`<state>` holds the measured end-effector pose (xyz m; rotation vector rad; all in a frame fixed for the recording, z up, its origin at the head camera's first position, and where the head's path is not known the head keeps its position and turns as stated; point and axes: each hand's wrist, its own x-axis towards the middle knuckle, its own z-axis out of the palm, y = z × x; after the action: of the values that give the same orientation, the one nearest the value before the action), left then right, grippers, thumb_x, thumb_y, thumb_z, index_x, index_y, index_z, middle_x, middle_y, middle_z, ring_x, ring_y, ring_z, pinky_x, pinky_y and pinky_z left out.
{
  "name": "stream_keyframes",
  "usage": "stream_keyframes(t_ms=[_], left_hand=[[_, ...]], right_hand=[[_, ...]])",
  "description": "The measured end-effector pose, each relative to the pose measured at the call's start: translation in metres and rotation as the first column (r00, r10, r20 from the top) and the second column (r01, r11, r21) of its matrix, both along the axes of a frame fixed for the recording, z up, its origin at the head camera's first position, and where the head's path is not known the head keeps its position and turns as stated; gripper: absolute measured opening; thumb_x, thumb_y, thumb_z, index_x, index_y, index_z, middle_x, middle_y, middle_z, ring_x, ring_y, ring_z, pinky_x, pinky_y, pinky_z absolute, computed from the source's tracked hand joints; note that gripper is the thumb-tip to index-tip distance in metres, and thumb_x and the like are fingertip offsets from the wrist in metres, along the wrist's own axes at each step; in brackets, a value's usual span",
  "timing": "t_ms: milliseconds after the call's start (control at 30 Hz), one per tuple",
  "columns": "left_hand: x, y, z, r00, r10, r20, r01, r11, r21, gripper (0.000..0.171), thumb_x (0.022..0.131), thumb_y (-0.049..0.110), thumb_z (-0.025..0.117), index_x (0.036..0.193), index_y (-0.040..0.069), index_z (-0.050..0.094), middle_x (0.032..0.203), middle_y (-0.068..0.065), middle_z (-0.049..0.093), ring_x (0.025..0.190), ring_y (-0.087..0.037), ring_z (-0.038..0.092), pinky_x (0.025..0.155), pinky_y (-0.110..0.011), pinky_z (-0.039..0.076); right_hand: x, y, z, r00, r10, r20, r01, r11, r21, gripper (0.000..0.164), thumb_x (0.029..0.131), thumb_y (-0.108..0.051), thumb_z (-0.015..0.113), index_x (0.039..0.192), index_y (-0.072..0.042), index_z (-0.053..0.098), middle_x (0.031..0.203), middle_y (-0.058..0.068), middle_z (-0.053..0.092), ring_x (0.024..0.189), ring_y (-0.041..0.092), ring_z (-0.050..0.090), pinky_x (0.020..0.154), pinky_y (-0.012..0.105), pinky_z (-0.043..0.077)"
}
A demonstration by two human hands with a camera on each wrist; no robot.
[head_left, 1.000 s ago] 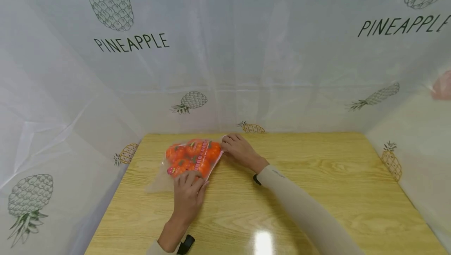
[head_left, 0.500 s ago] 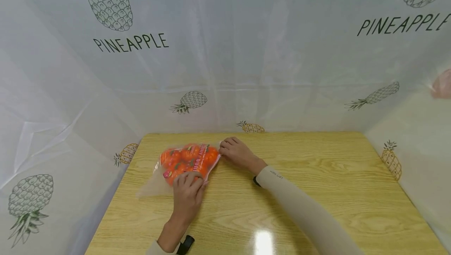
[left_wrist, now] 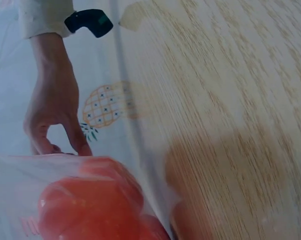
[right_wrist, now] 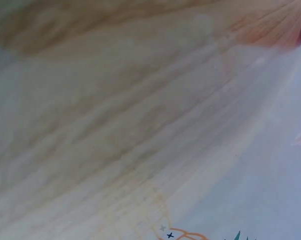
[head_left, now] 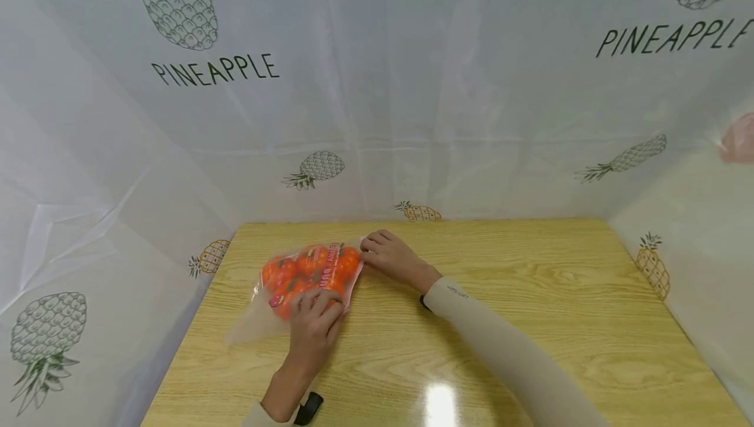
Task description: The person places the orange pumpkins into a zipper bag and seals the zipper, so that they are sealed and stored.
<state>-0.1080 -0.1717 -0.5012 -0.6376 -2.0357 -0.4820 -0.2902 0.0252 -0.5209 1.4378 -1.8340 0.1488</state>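
Note:
A clear plastic bag [head_left: 331, 263] with pink lettering and a pink edge lies on the left part of the table. Inside show several round orange-red fruits [head_left: 294, 276] with green tops; their kind is unclear. My left hand [head_left: 315, 325] holds the near corner of the bag's right edge, its fingers curled over it. At the far corner of that edge, my right hand [head_left: 393, 259] pinches the plastic. In the left wrist view the right hand [left_wrist: 53, 107] grips the bag's rim above the fruits. The right wrist view is mostly blurred plastic.
A wooden table [head_left: 501, 322] spreads out to the right of the bag. White sheeting [head_left: 471, 119] printed with pineapples stands along its back and sides. Both wrists carry a dark band, such as the left one [head_left: 309, 408].
The bag has shifted a little left and toward me, its fruits lying further left. My right hand has moved slightly left along with the bag's edge. The left hand has barely moved.

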Motion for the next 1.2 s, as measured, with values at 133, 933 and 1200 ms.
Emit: stream_keyframes(t_ms=[133, 933, 1200], left_hand=[[-0.0003, -0.0007, -0.0008, 1.000, -0.002, -0.009, 0.002, 1.000, -0.010, 0.048, 0.113, 0.034, 0.048, 0.073, 0.014, 0.065, 0.092, -0.001, 0.067, 0.093, -0.027, 0.056, 0.087, -0.043, 0.033], [-0.0017, 0.0006, -0.0001, 0.997, -0.003, -0.083, -0.003, 0.998, -0.068, 0.046, 0.114, 0.027, 0.047, 0.074, 0.013, 0.066, 0.088, 0.003, 0.068, 0.094, -0.027, 0.057, 0.086, -0.045, 0.032], [-0.0010, 0.0002, 0.0000, 0.996, -0.006, -0.084, 0.001, 0.998, -0.067, 0.047, 0.114, 0.027, 0.047, 0.073, 0.013, 0.066, 0.088, 0.003, 0.068, 0.093, -0.026, 0.056, 0.085, -0.044, 0.032]], right_hand=[[0.0017, 0.0007, 0.0007, 0.999, -0.022, -0.033, 0.022, 0.999, 0.024, 0.006, 0.103, -0.019, 0.068, 0.101, -0.014, 0.072, 0.102, -0.002, 0.069, 0.102, 0.018, 0.065, 0.096, 0.033, 0.053], [0.0001, -0.0023, 0.0055, 0.991, -0.135, -0.002, 0.134, 0.986, 0.103, 0.013, 0.098, -0.007, 0.073, 0.109, -0.013, 0.073, 0.111, -0.002, 0.070, 0.109, 0.020, 0.065, 0.102, 0.035, 0.051], [-0.0021, -0.0017, 0.0046, 0.992, -0.124, -0.017, 0.125, 0.987, 0.102, 0.013, 0.100, -0.009, 0.069, 0.111, -0.014, 0.075, 0.111, -0.002, 0.070, 0.111, 0.021, 0.065, 0.102, 0.035, 0.052]])
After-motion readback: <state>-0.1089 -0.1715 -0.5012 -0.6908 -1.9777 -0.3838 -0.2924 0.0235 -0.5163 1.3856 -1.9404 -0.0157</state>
